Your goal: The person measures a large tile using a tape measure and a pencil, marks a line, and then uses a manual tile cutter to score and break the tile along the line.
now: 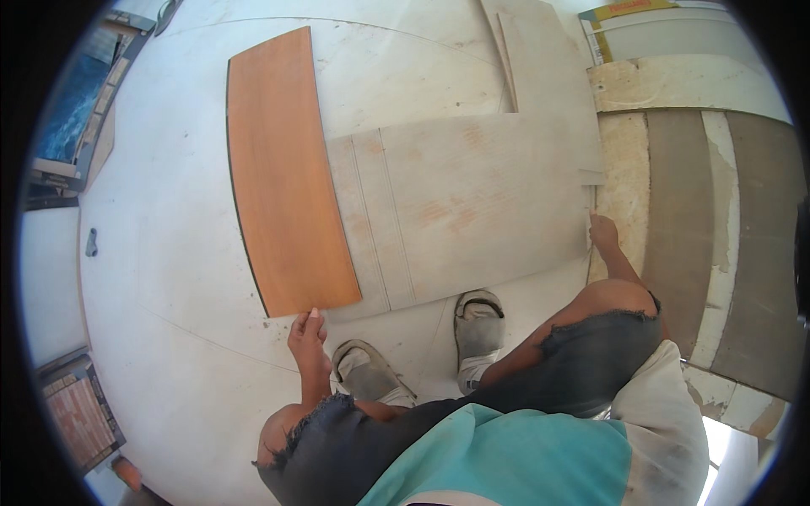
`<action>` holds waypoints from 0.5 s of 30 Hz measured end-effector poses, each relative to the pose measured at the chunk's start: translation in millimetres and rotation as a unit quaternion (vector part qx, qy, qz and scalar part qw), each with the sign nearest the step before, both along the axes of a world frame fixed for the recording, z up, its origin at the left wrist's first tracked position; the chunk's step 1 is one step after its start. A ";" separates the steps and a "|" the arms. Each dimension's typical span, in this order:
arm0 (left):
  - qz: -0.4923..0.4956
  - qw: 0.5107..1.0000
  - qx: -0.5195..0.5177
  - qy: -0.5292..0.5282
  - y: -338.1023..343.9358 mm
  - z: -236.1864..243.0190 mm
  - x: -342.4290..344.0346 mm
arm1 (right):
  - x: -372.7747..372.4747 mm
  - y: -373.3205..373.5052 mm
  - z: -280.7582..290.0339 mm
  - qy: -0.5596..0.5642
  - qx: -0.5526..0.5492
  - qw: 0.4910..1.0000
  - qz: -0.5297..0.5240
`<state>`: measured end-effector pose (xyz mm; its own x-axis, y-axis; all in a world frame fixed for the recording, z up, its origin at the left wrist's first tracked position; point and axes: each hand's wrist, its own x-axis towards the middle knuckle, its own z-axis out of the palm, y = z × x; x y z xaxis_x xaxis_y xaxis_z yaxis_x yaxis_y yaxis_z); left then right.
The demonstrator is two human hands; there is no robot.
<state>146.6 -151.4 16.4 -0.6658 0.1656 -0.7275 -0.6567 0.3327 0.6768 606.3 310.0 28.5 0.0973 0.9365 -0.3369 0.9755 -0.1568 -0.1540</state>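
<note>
Cannot make out the grip of the right fingers (pixel 596 222), centre right. Cannot identify the tiny grey object (pixel 91 243), far left.

A teal shirt (pixel 523 460) tops frayed dark shorts (pixel 582 363).

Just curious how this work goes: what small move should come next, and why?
Perhaps the left hand should nudge the orange board into line with the grey sheet: it is at the board's near edge, and the sheet shows past the board's near right corner. The right hand is by the sheet's right edge.
</note>
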 end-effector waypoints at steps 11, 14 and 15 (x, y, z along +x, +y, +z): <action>-0.112 0.985 -0.016 0.130 25.9 -21.8 -5.2 | -37.4 -3.9 -15.3 0.145 -0.005 0.989 -0.038; -0.136 0.980 -0.054 0.136 41.2 -4.8 -7.6 | -56.5 -6.3 -11.1 0.182 -0.013 0.977 -0.113; -0.133 0.979 -0.070 0.140 46.3 -0.5 -10.0 | -53.0 -6.5 -9.6 0.181 -0.008 0.973 -0.145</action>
<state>136.6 -105.2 15.8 -0.7887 0.2730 -0.5508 -0.3295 0.5688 0.7536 553.3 303.5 18.8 0.2292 0.8820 -0.4118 0.7723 -0.4222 -0.4746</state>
